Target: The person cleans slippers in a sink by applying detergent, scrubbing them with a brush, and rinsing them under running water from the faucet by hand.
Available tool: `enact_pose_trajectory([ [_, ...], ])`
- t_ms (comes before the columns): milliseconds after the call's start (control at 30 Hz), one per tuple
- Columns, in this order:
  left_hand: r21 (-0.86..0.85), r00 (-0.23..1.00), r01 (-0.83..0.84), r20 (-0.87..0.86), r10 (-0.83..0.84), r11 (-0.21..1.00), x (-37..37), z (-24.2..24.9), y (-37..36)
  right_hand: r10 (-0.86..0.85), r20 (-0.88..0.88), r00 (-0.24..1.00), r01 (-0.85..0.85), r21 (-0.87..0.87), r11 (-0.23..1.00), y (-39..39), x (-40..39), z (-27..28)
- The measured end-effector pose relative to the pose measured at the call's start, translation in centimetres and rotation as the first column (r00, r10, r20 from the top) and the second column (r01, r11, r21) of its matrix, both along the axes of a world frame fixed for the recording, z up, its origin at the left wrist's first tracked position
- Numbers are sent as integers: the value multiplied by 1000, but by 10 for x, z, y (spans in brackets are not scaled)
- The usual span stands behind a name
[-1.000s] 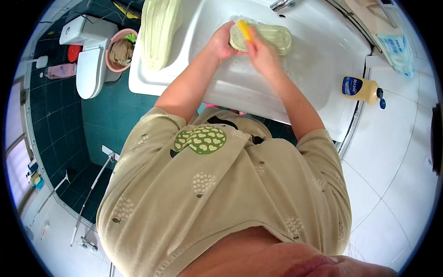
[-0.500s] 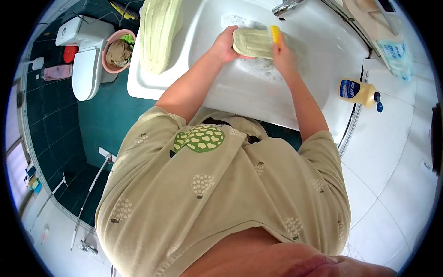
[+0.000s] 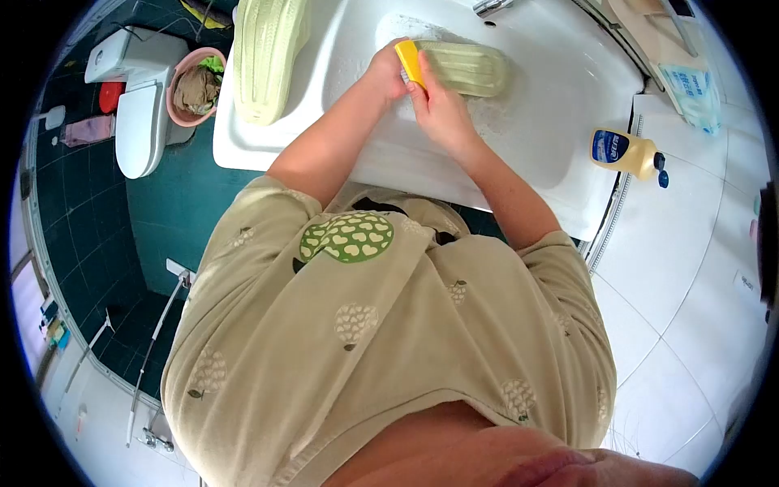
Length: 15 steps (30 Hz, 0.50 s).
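Observation:
A pale green slipper [image 3: 466,69] lies sole up over the white sink [image 3: 560,122], with suds around it. Its left end is in my left hand [image 3: 388,71], whose fingers are wrapped round it. My right hand [image 3: 442,109] grips a yellow brush [image 3: 411,63] at that same end, close beside my left hand. Another pale green slipper [image 3: 268,61] rests on the sink's left ledge.
A faucet [image 3: 492,7] is at the sink's back edge. On the right ledge lies a yellow bottle [image 3: 629,154] with a blue cap, below a plastic pack [image 3: 692,93]. At left are a toilet [image 3: 139,130] and a pink basin [image 3: 174,101] holding cloths.
My right hand and the yellow brush have moved left, from the right part of the slipper to its left end. My left hand keeps its hold, and the view has shifted slightly.

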<state>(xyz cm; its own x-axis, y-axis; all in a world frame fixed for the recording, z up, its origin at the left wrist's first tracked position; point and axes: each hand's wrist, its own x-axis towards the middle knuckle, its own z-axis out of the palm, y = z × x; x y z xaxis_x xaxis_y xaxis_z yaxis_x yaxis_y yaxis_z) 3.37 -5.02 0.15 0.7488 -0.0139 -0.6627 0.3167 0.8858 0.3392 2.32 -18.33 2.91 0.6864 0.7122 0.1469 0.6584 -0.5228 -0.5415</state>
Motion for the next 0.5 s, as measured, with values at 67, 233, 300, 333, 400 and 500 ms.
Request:
enact_pose_trajectory([
  [67, 74, 999, -45, -23, 47, 996, -2, 0, 4, -24, -52, 998, 23, -15, 1000, -16, 19, -17],
  [233, -9, 996, 77, 39, -77, 997, -2, 16, 2, -345, -208, 915, 332, -96, 938, -62, 73, -56],
  [300, -3, 995, 91, 31, -90, 996, -6, 18, -5, -166, -222, 961, 157, -59, 986, -35, 31, -32],
  [333, 7, 1000, 30, 7, -30, 1000, -6, 17, -5, -173, -220, 960, 164, -59, 985, -27, 23, -23],
  [400, -2, 997, 40, 73, -40, 999, -6, 11, 2, -90, -93, 992, 81, -100, 992, -20, 14, -10],
  [500, 92, 994, 102, 27, -105, 991, -5, 8, -2, -396, -142, 907, 356, -243, 902, -72, 77, -46],
])
